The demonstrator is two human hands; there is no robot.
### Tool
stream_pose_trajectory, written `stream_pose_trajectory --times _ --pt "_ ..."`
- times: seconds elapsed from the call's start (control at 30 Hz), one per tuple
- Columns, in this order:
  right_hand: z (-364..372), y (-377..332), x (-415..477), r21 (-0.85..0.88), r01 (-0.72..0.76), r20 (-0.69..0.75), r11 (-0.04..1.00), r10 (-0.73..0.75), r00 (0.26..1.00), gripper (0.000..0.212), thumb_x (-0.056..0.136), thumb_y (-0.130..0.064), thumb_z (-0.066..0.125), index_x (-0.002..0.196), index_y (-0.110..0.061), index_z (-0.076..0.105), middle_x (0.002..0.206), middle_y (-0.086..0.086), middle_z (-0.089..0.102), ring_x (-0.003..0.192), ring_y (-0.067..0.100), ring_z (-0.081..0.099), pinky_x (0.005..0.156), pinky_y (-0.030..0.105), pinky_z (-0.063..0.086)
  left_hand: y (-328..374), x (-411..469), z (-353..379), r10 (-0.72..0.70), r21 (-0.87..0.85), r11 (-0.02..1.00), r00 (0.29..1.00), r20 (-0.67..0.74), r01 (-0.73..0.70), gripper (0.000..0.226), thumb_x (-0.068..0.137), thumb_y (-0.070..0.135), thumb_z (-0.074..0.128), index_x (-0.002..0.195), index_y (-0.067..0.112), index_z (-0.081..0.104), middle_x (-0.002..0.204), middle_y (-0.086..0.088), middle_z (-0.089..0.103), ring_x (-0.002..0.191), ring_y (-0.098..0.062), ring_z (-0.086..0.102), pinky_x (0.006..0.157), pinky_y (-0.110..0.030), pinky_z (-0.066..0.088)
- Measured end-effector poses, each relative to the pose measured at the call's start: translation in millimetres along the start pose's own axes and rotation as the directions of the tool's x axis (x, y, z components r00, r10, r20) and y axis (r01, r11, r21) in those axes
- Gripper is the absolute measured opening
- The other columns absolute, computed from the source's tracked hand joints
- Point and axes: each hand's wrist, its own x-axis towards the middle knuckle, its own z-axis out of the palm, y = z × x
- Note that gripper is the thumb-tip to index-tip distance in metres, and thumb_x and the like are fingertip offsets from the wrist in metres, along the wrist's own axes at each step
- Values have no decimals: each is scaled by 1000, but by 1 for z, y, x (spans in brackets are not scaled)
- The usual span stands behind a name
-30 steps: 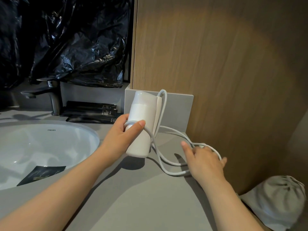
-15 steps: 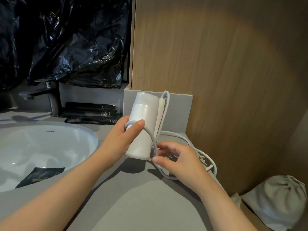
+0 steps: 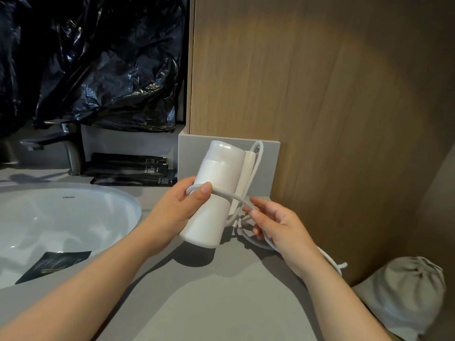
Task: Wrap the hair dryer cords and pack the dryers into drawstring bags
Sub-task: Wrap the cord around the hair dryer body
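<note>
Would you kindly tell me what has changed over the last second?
The right hand rose from the counter leftward to the hair dryer and now pinches the cord beside it. Unchanged: the left hand grips the hair dryer, thumb pinning the cord.

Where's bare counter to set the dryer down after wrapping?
Free: the grey counter in front, between the forearms, bordered by the sink rim on the left and the drawstring bag on the right. Crowded: the back corner where the cord trails under the right hand, and the black sachets beside the faucet.
</note>
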Motion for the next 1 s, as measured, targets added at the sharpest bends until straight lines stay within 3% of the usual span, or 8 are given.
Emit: stream_pose_trajectory --times 0.23,0.33,0.43,0.5,0.57,0.67,0.8,1.0 --pt "-2 -2 1 23 -55 73 998 53 996 30 95 -23 55 124 -20 62 71 -6 62 62 9 56 67 17 49 5 -4 0 6 -49 999 997 80 -2 60 66 67 56 107 24 60 97 -2 72 86 -19 71 67 -30 56" --pt "-3 -2 0 120 -83 113 989 70 991 30 94 -26 55 122 -18 62 57 -4 50 57 10 48 66 19 49 6 -3 2 1 -41 999 996 89 3 61 67 67 57 108 21 61 96 -3 72 84 -18 70 64 -27 54" --pt "-2 -3 0 200 -84 107 976 64 992 29 89 -28 58 115 -18 65 53 -2 45 50 8 45 61 19 49 8 -3 3 16 -50 999 996 84 -12 39 76 60 58 96 27 66 90 0 72 80 -17 70 62 -26 54" --pt "0 -4 0 140 -46 66 989 37 997 23 90 -27 57 110 -20 66 51 -7 48 51 8 46 60 18 48 10 -5 5 20 -47 999 995 97 -16 21 81 53 56 85 36 69 87 1 73 78 -16 70 62 -25 55" --pt "1 -4 1 72 -16 17 997 15 1000 22 91 -27 56 109 -19 66 51 -13 53 54 9 47 61 19 47 11 -6 6 28 -42 999 994 107 -24 18 82 48 52 80 42 69 86 3 73 78 -14 71 61 -24 55" --pt "0 -2 2 43 -3 -3 999 3 1000 27 90 -29 57 113 -15 63 52 -15 54 53 8 46 61 21 46 10 -6 7 37 -51 998 994 101 -32 19 81 53 57 88 41 70 92 2 74 81 -16 71 64 -25 55" --pt "2 -1 2 55 23 -30 998 -21 999 43 81 -40 59 112 -10 59 50 -11 51 49 7 44 57 18 47 10 -5 6 59 -51 997 998 22 -58 37 79 61 62 102 34 69 97 2 74 84 -14 71 67 -25 56" --pt "6 0 4 51 12 -146 999 -5 989 29 88 -39 58 106 -18 67 58 -12 62 50 6 54 54 11 47 9 -7 19 89 38 996 986 -141 -84 44 77 55 51 112 30 61 102 10 67 84 -4 67 61 -17 53"
